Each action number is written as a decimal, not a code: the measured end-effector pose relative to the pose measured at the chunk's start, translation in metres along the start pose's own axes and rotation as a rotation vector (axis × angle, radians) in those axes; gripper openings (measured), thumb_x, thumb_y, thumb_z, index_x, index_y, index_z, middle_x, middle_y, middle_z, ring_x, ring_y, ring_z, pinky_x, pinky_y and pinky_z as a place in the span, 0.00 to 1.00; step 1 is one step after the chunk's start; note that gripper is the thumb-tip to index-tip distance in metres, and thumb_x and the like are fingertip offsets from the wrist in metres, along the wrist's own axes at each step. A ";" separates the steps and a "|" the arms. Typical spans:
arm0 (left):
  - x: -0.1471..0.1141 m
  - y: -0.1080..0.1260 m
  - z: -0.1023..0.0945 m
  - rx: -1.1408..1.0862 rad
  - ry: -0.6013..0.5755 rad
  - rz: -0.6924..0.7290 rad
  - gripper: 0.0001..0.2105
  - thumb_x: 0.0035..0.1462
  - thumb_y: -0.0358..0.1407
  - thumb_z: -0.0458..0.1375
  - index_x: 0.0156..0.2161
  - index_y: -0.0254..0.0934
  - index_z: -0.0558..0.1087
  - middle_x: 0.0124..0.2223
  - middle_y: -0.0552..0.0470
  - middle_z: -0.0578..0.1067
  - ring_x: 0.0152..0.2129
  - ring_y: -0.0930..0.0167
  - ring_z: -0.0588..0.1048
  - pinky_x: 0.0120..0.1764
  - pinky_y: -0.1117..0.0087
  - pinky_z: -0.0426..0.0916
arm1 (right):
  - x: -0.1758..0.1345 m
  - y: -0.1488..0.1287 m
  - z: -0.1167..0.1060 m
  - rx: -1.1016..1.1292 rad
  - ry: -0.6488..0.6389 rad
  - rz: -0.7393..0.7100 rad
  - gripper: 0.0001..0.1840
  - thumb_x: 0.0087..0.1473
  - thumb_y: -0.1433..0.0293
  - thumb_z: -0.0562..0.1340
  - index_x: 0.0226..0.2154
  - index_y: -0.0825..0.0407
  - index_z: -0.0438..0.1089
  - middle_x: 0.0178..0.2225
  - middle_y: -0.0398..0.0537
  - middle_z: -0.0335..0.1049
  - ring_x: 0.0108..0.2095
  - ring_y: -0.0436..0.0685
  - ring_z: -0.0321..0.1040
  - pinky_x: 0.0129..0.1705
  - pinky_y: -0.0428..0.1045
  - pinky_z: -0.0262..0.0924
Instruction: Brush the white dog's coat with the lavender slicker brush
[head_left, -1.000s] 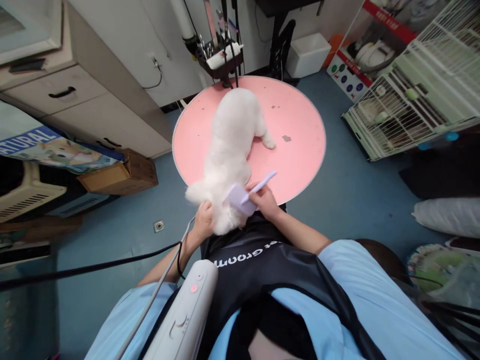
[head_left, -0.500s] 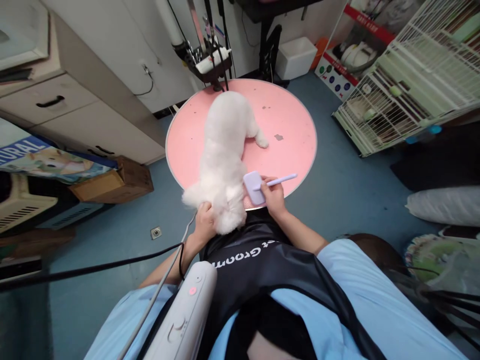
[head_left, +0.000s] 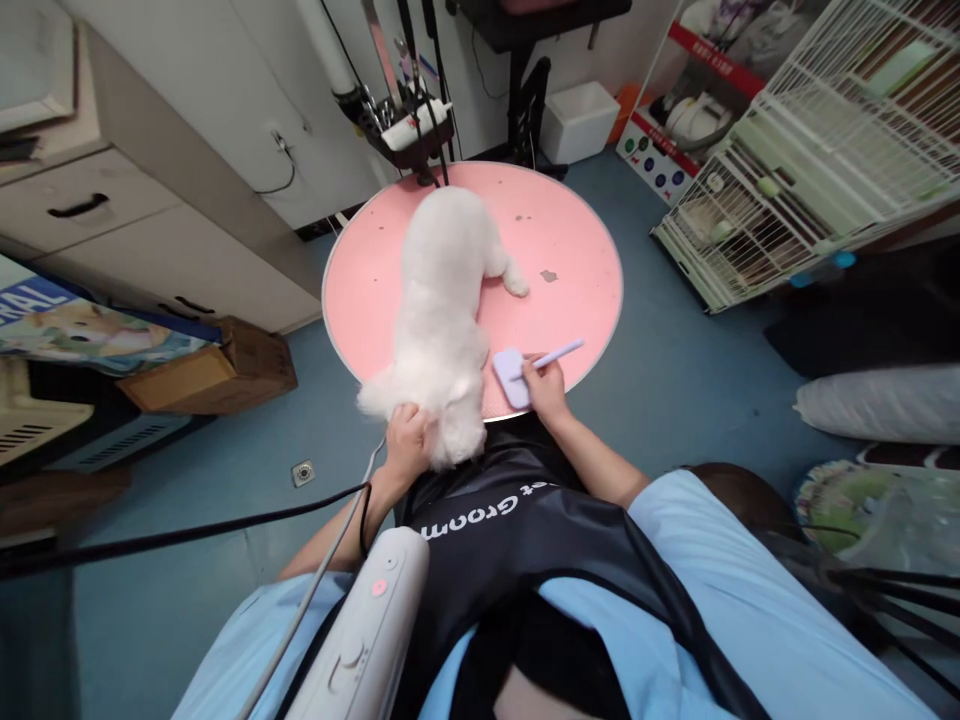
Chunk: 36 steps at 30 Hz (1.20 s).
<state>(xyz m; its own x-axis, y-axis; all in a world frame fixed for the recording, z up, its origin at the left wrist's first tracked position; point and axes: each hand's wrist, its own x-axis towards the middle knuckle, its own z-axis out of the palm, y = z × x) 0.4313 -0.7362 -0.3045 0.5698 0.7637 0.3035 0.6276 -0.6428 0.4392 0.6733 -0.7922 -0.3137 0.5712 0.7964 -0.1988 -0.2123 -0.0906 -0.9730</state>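
Observation:
A white fluffy dog [head_left: 442, 280] lies stretched along a round pink grooming table [head_left: 352, 270], its head at the edge nearest me. My left hand [head_left: 409, 440] is closed on the fur at the side of its head; the fingertips are partly buried there. In my right hand [head_left: 546, 388] is a lilac slicker brush [head_left: 511, 380], gripped near the neck with its handle pointing right. The brush head is just right of the dog, apart from its head, and its pin side faces away from me. A grey hair dryer [head_left: 367, 620] sits against my chest.
At the table's far edge stands a tool holder [head_left: 416, 135] on a post. Drawers [head_left: 90, 200] and a cardboard box [head_left: 217, 370] are on the left, a wire cage [head_left: 750, 220] on the right. A black strap [head_left: 187, 530] and grey cord [head_left: 322, 570] cross my left arm.
The view has shifted slightly, so most things sit a little further left. Both hands keep their holds; the brush has moved slightly away from the dog's head.

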 end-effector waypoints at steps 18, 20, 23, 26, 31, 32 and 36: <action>-0.009 0.034 -0.002 -0.176 0.089 0.073 0.10 0.62 0.38 0.54 0.45 0.37 0.71 0.46 0.41 0.73 0.46 0.60 0.72 0.50 0.54 0.67 | 0.044 -0.004 -0.006 -0.004 0.075 -0.036 0.17 0.48 0.55 0.64 0.32 0.50 0.63 0.33 0.45 0.72 0.35 0.53 0.68 0.40 0.49 0.64; 0.025 0.047 -0.005 -0.034 -0.133 0.092 0.17 0.56 0.40 0.60 0.48 0.34 0.72 0.50 0.37 0.74 0.48 0.55 0.71 0.50 0.52 0.65 | 0.045 -0.001 -0.010 -0.041 -0.009 -0.023 0.18 0.46 0.55 0.65 0.32 0.50 0.64 0.34 0.45 0.73 0.35 0.53 0.68 0.40 0.49 0.65; 0.064 0.059 -0.005 0.215 -0.394 0.044 0.17 0.52 0.37 0.63 0.44 0.28 0.74 0.44 0.32 0.76 0.44 0.50 0.72 0.46 0.51 0.64 | 0.044 -0.001 -0.020 -0.180 -0.045 0.057 0.18 0.43 0.56 0.66 0.31 0.51 0.65 0.29 0.44 0.70 0.31 0.53 0.67 0.37 0.50 0.64; 0.084 0.061 -0.001 0.301 -0.537 0.063 0.10 0.57 0.34 0.57 0.37 0.27 0.76 0.38 0.32 0.77 0.39 0.51 0.75 0.42 0.55 0.63 | 0.041 -0.008 -0.028 -0.230 0.193 -0.089 0.17 0.45 0.57 0.65 0.34 0.50 0.65 0.31 0.44 0.70 0.32 0.53 0.66 0.39 0.50 0.64; 0.097 0.051 0.000 0.158 -0.575 0.008 0.15 0.63 0.33 0.48 0.34 0.33 0.77 0.36 0.37 0.79 0.33 0.58 0.76 0.38 0.60 0.63 | 0.034 -0.017 -0.024 -0.116 -0.096 -0.130 0.18 0.46 0.56 0.65 0.34 0.51 0.67 0.34 0.47 0.73 0.35 0.55 0.69 0.41 0.51 0.65; 0.097 0.050 0.000 0.123 -0.574 0.002 0.15 0.63 0.33 0.47 0.34 0.34 0.76 0.35 0.37 0.79 0.32 0.58 0.76 0.38 0.60 0.63 | 0.036 -0.018 -0.024 -0.122 -0.125 -0.107 0.17 0.45 0.56 0.65 0.33 0.50 0.67 0.32 0.46 0.72 0.34 0.55 0.69 0.40 0.52 0.65; 0.089 0.053 0.000 0.126 -0.606 0.083 0.11 0.60 0.36 0.52 0.35 0.34 0.75 0.34 0.37 0.78 0.35 0.55 0.76 0.45 0.55 0.63 | 0.046 -0.020 -0.033 -0.154 0.232 -0.160 0.16 0.49 0.56 0.61 0.34 0.49 0.63 0.32 0.45 0.71 0.35 0.54 0.68 0.41 0.51 0.65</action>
<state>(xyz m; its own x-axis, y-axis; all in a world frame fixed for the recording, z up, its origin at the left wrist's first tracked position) 0.5152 -0.7023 -0.2547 0.7960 0.5648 -0.2175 0.6048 -0.7292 0.3200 0.7295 -0.7737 -0.3074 0.7569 0.6519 -0.0466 0.0066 -0.0789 -0.9969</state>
